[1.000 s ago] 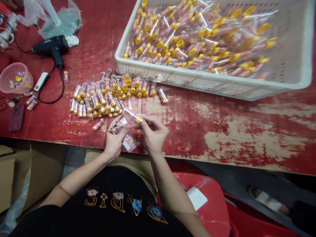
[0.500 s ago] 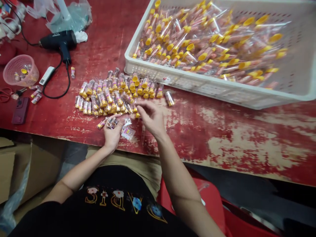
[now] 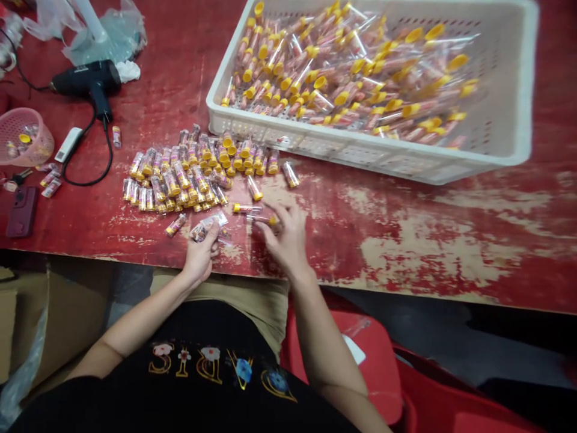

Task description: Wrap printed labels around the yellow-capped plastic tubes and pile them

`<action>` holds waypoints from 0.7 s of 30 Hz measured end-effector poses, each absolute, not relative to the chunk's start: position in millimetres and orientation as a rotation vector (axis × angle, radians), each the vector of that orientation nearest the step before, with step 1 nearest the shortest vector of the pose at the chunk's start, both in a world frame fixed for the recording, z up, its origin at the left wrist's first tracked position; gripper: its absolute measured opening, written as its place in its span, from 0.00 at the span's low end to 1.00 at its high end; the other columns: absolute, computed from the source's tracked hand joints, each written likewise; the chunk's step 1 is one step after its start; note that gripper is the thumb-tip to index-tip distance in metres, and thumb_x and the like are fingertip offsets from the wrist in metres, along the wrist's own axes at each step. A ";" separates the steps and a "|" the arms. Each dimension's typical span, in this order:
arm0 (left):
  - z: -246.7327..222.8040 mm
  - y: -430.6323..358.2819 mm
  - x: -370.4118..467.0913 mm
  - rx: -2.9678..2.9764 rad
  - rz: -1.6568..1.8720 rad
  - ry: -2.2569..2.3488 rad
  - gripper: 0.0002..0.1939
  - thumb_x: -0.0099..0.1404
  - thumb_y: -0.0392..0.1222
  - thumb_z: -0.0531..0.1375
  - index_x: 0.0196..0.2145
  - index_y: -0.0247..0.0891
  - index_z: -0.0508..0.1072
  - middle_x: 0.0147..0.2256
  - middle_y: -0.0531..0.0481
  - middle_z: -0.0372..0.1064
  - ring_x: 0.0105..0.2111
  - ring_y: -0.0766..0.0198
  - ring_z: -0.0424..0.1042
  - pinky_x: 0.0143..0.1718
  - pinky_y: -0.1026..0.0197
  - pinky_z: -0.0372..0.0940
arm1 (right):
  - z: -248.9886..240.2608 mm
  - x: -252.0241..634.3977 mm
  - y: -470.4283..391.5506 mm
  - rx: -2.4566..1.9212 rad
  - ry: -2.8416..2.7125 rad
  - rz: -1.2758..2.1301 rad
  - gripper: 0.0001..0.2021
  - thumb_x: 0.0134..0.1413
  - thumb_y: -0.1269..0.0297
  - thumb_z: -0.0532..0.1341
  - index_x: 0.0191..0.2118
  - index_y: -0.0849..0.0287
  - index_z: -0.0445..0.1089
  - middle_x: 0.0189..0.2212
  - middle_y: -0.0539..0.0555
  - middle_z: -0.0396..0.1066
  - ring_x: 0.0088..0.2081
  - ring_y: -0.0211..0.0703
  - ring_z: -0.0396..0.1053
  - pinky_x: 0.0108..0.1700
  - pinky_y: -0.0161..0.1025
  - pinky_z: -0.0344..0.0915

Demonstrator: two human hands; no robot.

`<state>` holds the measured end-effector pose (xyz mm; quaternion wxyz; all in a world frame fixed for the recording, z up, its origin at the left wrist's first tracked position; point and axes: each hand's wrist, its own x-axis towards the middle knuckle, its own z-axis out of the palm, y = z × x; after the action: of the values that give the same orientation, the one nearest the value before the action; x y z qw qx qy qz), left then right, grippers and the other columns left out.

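My left hand (image 3: pixel 201 249) is closed on a few printed clear plastic sleeves (image 3: pixel 211 224) near the table's front edge. To its right, my right hand (image 3: pixel 288 237) pinches a small clear tube with a yellow cap (image 3: pixel 265 219). Just beyond those fingers, another yellow-capped tube (image 3: pixel 247 208) lies crosswise, and a third tube (image 3: pixel 255 188) lies behind it. A heap of labelled yellow-capped tubes (image 3: pixel 180 174) spreads across the table behind my left hand. One labelled tube (image 3: pixel 175 225) lies apart, left of the sleeves.
A white perforated crate (image 3: pixel 360 147) full of longer yellow-capped tubes stands at the back right. On the left are a black heat gun (image 3: pixel 92 81) with its cord, a pink basket (image 3: pixel 42 141) and a phone (image 3: pixel 22 210). A red stool (image 3: pixel 374 367) is below the table edge.
My right hand has come away from the heap toward me and now has a tube in its fingers. Loose tubes show beside it. The view has shifted slightly right.
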<state>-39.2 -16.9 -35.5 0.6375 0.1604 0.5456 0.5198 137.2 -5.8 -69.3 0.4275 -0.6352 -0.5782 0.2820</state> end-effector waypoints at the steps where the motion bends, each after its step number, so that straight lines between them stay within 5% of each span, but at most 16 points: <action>1: -34.8 -14.8 -39.0 0.373 1.184 1.238 0.28 0.41 0.52 0.76 0.28 0.37 0.64 0.20 0.62 0.59 0.16 0.78 0.55 0.16 0.72 0.43 | -73.6 147.2 -2.6 -1.640 -1.525 0.622 0.13 0.52 0.62 0.66 0.44 0.57 0.75 0.43 0.60 0.72 0.46 0.52 0.67 0.54 0.54 0.64; 11: -42.3 -9.4 -33.1 0.523 1.326 1.331 0.27 0.44 0.57 0.74 0.24 0.37 0.63 0.19 0.60 0.61 0.17 0.76 0.58 0.18 0.69 0.51 | -50.7 127.3 -53.2 -1.277 -1.079 1.153 0.13 0.59 0.55 0.63 0.45 0.56 0.72 0.41 0.55 0.77 0.40 0.40 0.75 0.43 0.38 0.73; 21: -29.8 -7.5 -31.7 0.507 1.319 1.346 0.28 0.43 0.60 0.73 0.23 0.37 0.64 0.19 0.60 0.61 0.17 0.75 0.57 0.18 0.68 0.51 | -28.8 126.4 -67.7 -1.264 -1.376 0.750 0.15 0.53 0.69 0.68 0.48 0.53 0.76 0.40 0.56 0.75 0.41 0.44 0.74 0.43 0.42 0.73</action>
<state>-31.7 -7.5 -29.8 0.5605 0.2154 0.5710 0.5598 126.4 -67.7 -28.8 0.5346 -0.5306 -0.5775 0.3148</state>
